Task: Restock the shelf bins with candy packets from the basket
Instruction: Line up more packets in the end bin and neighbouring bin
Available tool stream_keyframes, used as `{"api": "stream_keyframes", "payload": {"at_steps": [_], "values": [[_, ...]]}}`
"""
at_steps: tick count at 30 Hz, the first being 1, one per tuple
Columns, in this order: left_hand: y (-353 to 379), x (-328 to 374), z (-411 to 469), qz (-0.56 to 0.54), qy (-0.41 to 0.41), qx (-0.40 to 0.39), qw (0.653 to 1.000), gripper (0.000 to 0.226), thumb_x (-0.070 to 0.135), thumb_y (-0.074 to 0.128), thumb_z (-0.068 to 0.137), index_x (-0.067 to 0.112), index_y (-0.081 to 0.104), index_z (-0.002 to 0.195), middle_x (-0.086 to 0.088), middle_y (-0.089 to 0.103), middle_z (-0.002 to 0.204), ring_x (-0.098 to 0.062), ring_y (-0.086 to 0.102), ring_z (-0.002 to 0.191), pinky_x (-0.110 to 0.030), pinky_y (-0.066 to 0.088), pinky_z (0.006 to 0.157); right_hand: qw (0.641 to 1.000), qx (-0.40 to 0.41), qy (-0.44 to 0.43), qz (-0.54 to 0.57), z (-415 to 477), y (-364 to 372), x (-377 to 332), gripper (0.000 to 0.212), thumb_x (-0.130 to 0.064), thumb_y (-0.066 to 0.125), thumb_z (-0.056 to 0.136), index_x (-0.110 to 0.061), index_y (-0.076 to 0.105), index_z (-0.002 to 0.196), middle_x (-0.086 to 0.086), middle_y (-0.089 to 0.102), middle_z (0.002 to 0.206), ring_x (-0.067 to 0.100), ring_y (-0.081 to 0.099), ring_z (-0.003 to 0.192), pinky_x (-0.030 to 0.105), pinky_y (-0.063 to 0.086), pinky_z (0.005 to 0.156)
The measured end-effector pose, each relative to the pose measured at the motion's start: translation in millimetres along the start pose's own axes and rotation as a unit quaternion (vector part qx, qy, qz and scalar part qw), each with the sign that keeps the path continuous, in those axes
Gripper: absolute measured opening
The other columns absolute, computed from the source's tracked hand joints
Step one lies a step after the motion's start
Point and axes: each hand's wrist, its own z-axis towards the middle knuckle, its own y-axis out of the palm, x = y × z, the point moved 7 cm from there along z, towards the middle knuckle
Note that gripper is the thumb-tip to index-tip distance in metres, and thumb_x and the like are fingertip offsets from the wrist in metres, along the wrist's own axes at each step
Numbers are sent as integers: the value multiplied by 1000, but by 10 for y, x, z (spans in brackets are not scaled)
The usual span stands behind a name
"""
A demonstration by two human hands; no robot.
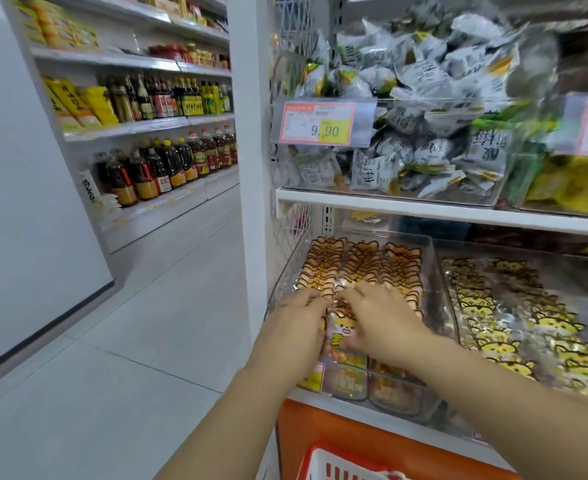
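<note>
A clear shelf bin (434,271) on the lower shelf holds rows of orange tiger-shaped candy packets (362,265). Both my hands are inside its front part. My left hand (294,327) and my right hand (386,320) together hold one upright tiger candy packet (339,327) between their fingers at the front of the rows. The red basket (334,462) shows only its rim at the bottom edge, below the shelf.
A second clear bin (514,306) of yellow tiger packets stands to the right. The upper shelf (424,206) carries bins of grey-white snack bags with a 9.90 price tag (320,124). An aisle with oil bottles (168,168) runs on the left.
</note>
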Motion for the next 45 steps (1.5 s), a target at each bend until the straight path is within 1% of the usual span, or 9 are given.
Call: {"api": "stream_keyframes", "payload": {"at_steps": [5,12,17,20,26,30,35,41,45], "values": [[247,-150,304,74,-27,-138,987,60,23,74,78,30,49,132,0,52,136,-26,48,127,-41,45,103,997,13,24,-69,-28,113,34,64,-41,70,86,-19,38,137,6,46,141,29,37,129,43,33,104],[303,-194,286,225,-13,-143,964,49,16,59,93,21,45,139,-6,52,138,-30,49,127,-41,47,100,995,16,30,-89,-122,187,120,52,-30,67,90,-18,42,133,5,46,140,29,34,129,43,30,103],[397,-195,325,320,-33,-199,926,67,32,50,101,18,16,157,-10,32,155,-32,35,141,-41,31,110,995,-2,23,-99,-183,225,202,53,-28,69,88,-20,43,133,3,48,135,27,36,123,43,31,101],[406,-150,406,354,-31,-186,916,65,28,47,102,11,15,156,-14,32,154,-33,38,140,-45,25,114,995,-1,8,-102,-172,197,181,56,-34,70,87,-20,45,135,4,47,134,28,36,123,44,31,101],[297,-223,355,233,17,-161,959,85,19,76,80,21,29,150,-4,36,145,-31,55,120,-40,48,94,999,-6,32,-21,-161,65,198,45,-45,65,89,-25,56,128,2,42,137,27,31,129,45,29,107],[315,-258,308,216,19,-154,964,69,20,69,86,21,35,146,-4,46,139,-29,54,122,-39,50,95,997,12,77,12,-339,-1,260,25,-45,67,87,-27,60,102,-5,44,124,21,33,118,39,32,101],[347,-235,341,264,8,-175,949,57,25,61,94,15,37,145,-9,51,139,-32,52,126,-41,45,101,994,7,101,43,-444,-158,328,18,-39,63,89,-30,47,91,-4,60,106,22,52,108,39,36,98],[369,-245,363,200,4,-190,961,88,26,72,85,22,20,156,-11,39,145,-33,47,129,-40,44,101,994,-37,79,66,-240,-18,180,16,-28,63,91,-25,54,104,4,68,105,30,63,100,38,45,89],[368,-274,438,59,-25,-192,979,98,53,80,72,24,30,151,-6,41,147,-30,41,134,-40,40,109,996,-1,83,29,-226,-23,192,32,-49,63,88,-27,59,112,-1,58,118,24,51,115,43,36,98]]}}
